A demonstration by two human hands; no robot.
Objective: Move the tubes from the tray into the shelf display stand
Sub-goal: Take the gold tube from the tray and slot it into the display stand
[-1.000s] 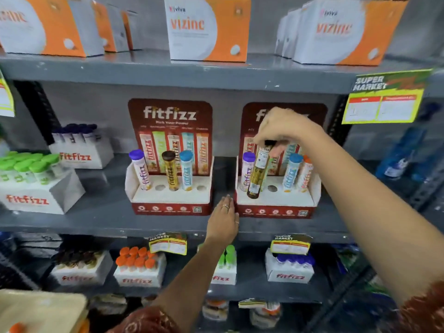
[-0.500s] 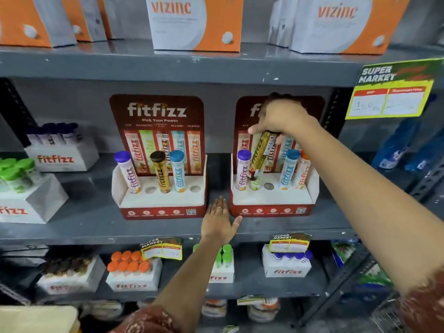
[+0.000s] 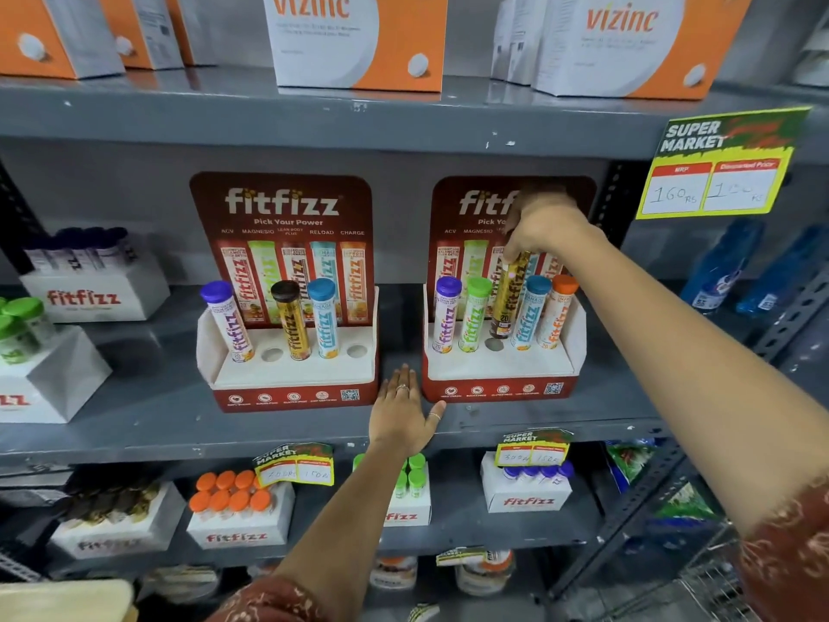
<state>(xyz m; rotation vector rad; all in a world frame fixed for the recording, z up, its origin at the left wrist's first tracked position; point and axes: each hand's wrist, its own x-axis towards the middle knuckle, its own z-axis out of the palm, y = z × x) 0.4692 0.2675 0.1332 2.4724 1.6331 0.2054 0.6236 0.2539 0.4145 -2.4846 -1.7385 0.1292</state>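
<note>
Right hand (image 3: pixel 545 228) pinches glossy gold cylindrical tube (image 3: pixel 509 298) above round hole (image 3: pixel 495 344).

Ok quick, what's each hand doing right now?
Left hand: open, flat on the shelf, holding nothing.
Right hand: closed on the top of the gold tube, above the stand's empty hole.

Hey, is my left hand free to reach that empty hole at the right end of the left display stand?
Probably yes. Your left hand lies flat and empty on the shelf just in front of the left stand. The empty hole sits just above and left of it, with nothing in between.
</note>
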